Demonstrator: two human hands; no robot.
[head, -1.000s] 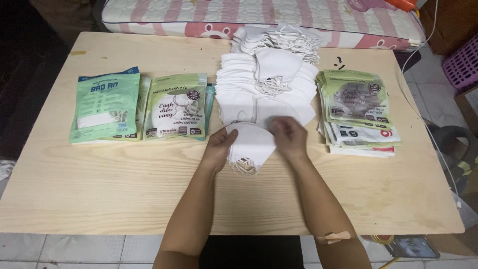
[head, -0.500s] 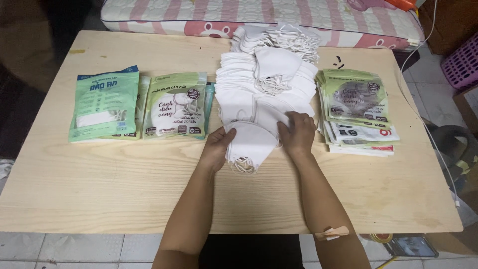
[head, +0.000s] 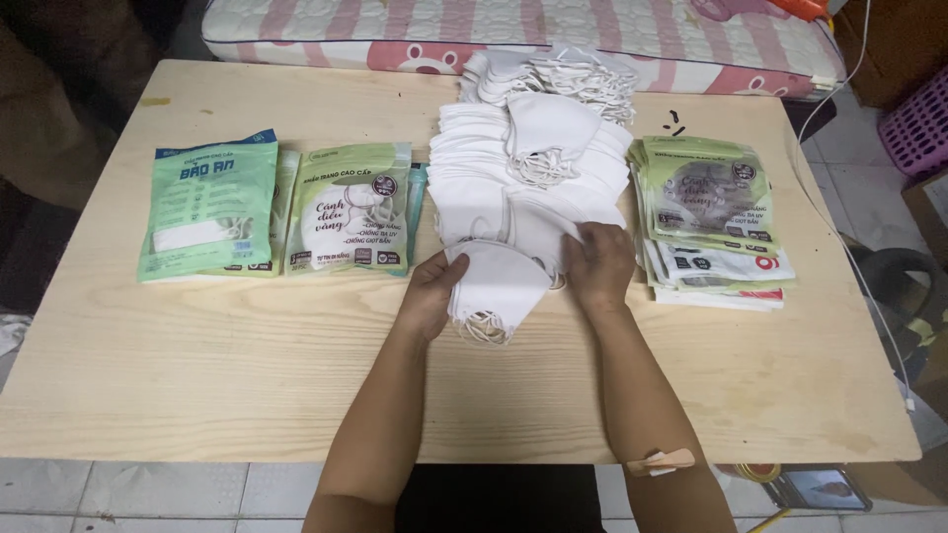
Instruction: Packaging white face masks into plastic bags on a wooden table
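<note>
A small stack of folded white face masks [head: 497,281] lies on the wooden table [head: 247,375] near its middle, ear loops hanging toward me. My left hand [head: 432,293] grips the stack's left edge. My right hand [head: 597,262] rests on masks at the stack's right side, fingers curled on the front edge of the big heap of white masks [head: 523,173] just behind.
Left of the heap lie green mask packets [head: 348,209] and a second green packet pile [head: 205,205]. A stack of flat empty green and white pouches [head: 711,212] sits to the right. A striped mattress [head: 513,25] borders the table's far edge; a purple basket [head: 918,123] stands at far right.
My right hand slid rightward and slightly back along the heap's front edge. My left hand stayed on the small stack's left edge.
</note>
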